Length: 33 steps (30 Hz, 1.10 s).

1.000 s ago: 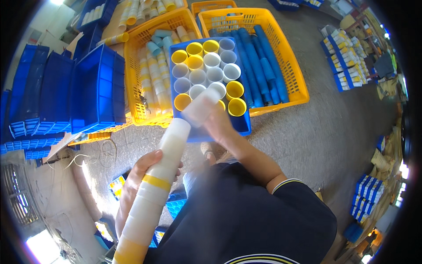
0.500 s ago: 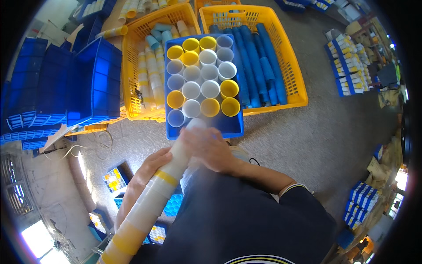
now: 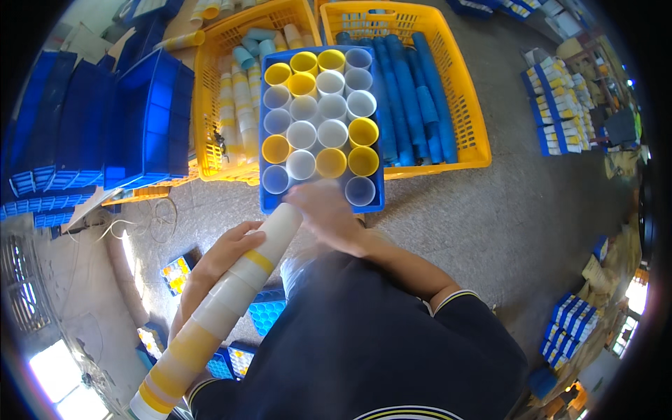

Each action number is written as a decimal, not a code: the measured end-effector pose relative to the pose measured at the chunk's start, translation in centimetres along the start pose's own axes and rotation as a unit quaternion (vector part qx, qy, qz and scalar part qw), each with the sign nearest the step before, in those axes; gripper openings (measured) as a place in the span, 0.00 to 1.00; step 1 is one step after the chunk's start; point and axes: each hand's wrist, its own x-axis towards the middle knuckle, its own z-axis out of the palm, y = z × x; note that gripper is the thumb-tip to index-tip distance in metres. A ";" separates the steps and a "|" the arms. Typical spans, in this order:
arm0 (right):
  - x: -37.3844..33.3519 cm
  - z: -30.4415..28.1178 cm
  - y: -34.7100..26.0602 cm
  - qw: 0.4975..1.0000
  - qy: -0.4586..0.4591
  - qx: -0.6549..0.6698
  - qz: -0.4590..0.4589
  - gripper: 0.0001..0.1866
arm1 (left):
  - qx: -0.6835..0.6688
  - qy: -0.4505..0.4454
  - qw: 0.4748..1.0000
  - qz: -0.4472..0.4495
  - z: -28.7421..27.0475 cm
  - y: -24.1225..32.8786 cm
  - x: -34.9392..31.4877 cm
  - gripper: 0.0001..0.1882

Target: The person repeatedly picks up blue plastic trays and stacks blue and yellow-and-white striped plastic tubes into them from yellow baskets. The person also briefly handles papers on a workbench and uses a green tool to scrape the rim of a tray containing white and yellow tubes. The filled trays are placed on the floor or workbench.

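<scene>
A long stack of nested white and yellow plastic cups (image 3: 219,297) slants up from the lower left, and my left hand (image 3: 234,248) is wrapped round its upper part. At the stack's upper end is my right hand (image 3: 325,213), blurred by motion, so its grip is unclear. Just beyond my hands, a blue tray (image 3: 318,201) holds rows of upright white and yellow cups, open ends up. One white cup (image 3: 360,190) stands in its near right corner; my right hand partly covers the near row's middle.
Yellow crates stand behind the tray: the right one (image 3: 470,112) holds blue cup stacks, the left one (image 3: 206,105) white, yellow and pale blue stacks. Blue bins (image 3: 150,129) are piled at left. Filled trays (image 3: 183,271) sit low at left, with more (image 3: 570,325) at right.
A white cup now stands in the tray's near right corner. My right hand has shifted slightly; the cup stack in my left hand has moved a little left and down.
</scene>
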 end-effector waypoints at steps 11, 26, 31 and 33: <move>1.7 0.8 -4.0 0.976 -0.004 -0.064 -0.209 0.25 | -0.074 -0.052 0.996 0.014 -1.1 -1.7 -5.3 0.40; 4.9 2.4 -6.1 0.954 -0.008 -0.138 -0.267 0.28 | -0.105 -0.007 0.990 0.090 -3.4 -3.6 -5.9 0.41; 6.6 3.0 -4.8 0.972 0.043 -0.092 -0.211 0.24 | -0.226 -0.059 0.966 0.110 -4.8 -4.9 -6.1 0.43; 6.8 3.2 -2.6 0.997 0.067 -0.007 0.034 0.32 | -0.276 -0.062 0.949 0.137 -6.0 -6.2 -6.7 0.43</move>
